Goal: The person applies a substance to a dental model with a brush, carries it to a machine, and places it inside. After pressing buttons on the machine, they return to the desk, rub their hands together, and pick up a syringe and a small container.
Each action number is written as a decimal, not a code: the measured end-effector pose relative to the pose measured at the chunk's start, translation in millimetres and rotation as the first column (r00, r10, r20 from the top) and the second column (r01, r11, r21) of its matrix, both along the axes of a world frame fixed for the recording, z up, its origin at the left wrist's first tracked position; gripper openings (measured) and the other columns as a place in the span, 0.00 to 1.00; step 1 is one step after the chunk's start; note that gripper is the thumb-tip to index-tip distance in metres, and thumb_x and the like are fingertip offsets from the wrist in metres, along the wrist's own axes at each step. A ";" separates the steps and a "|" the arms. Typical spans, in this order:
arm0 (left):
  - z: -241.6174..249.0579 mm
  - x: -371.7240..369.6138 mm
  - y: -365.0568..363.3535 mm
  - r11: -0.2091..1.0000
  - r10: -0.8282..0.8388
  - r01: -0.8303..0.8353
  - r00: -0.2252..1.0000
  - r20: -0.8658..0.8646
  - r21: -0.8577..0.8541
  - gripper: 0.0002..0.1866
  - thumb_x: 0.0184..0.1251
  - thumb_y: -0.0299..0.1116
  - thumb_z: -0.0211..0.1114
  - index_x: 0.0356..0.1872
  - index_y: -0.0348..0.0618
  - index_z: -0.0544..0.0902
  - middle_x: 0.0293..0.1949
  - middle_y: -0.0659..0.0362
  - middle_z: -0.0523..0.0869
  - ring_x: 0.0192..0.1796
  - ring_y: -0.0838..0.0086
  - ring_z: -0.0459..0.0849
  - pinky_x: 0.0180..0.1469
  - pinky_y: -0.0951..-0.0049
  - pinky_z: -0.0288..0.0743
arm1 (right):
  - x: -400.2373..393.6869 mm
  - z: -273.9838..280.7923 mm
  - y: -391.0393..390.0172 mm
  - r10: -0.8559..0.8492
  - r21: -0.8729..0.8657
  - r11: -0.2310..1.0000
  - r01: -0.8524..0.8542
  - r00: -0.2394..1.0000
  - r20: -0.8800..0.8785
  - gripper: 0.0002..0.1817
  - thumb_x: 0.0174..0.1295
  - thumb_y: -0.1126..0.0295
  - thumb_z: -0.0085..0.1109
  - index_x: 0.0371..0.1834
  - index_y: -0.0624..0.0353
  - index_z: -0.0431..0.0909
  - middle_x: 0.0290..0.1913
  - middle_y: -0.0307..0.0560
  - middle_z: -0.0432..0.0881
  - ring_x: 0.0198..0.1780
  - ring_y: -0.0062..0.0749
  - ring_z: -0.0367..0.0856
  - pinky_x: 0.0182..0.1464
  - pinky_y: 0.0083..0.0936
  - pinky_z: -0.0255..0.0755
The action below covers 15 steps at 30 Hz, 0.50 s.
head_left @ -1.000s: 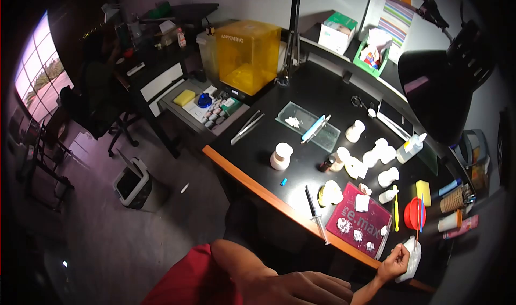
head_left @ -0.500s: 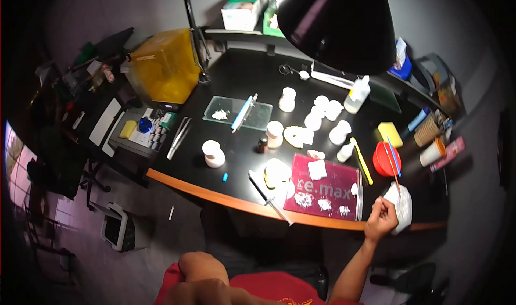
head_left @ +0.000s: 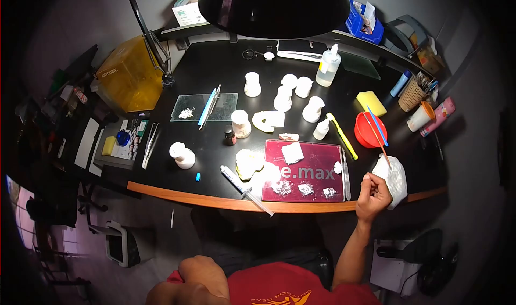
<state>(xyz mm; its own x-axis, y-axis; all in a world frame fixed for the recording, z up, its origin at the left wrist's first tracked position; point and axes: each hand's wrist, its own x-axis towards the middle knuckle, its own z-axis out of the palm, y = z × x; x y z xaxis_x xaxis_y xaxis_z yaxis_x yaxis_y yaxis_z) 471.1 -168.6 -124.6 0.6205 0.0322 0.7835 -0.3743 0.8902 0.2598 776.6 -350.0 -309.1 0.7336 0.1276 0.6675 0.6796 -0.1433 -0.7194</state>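
Observation:
My right hand is at the right front edge of the desk, its fingers curled closed beside a crumpled white pad. Anything in that pinch is hidden. A thin reddish-brown stick, possibly a brush, slants from the red bowl to the pad, its lower end close to my fingertips. Across the bowl lies a blue stick. My left arm is bent low in the view, with the left hand out of sight. To the left of my right hand, a maroon board carries several white powder heaps and a white block.
White bottles, a yellow-handled brush, a dental model and a syringe stand or lie about the desk. A glass slab holds a blue-and-white tool. A black lamp shade hangs overhead. Cups and a sponge are at right.
The view has turned, so the desk things appear farther left and higher. My right hand stays closed beside the white pad, with little visible shift against it.

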 end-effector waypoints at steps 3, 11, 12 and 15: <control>0.5 11.1 5.5 0.996 -0.076 0.074 0.996 0.046 0.052 0.12 0.68 0.31 0.66 0.24 0.41 0.81 0.35 0.50 0.87 0.48 0.61 0.84 0.59 0.27 0.75 | 0.0 -0.9 -1.5 -0.005 -0.010 1.000 0.004 1.000 -0.027 0.01 0.61 0.81 0.63 0.34 0.68 0.83 0.23 0.34 0.78 0.22 0.12 0.67 0.23 0.14 0.57; 5.0 7.5 6.0 0.994 -0.075 0.080 0.995 -0.060 0.080 0.15 0.69 0.34 0.66 0.20 0.42 0.80 0.34 0.51 0.87 0.44 0.62 0.84 0.55 0.29 0.79 | 0.4 -1.0 -1.9 -0.018 -0.029 0.999 0.018 1.000 -0.009 0.02 0.62 0.80 0.63 0.35 0.68 0.83 0.23 0.35 0.78 0.22 0.13 0.68 0.24 0.14 0.58; 5.0 7.8 5.8 0.993 -0.074 0.078 0.995 -0.060 0.083 0.15 0.69 0.34 0.66 0.20 0.42 0.80 0.34 0.51 0.87 0.44 0.62 0.84 0.55 0.29 0.79 | 0.8 -1.7 -2.0 -0.018 -0.025 1.000 0.017 1.000 -0.012 0.02 0.62 0.80 0.63 0.35 0.68 0.83 0.23 0.35 0.78 0.22 0.13 0.68 0.24 0.14 0.58; 5.8 9.5 4.4 0.995 -0.056 0.060 0.997 -0.059 0.075 0.16 0.68 0.34 0.66 0.20 0.43 0.80 0.31 0.52 0.85 0.42 0.62 0.85 0.55 0.29 0.79 | 0.6 -0.9 -1.9 -0.001 -0.017 1.000 0.001 1.000 -0.007 0.02 0.62 0.80 0.63 0.35 0.68 0.83 0.23 0.35 0.78 0.22 0.12 0.68 0.24 0.14 0.58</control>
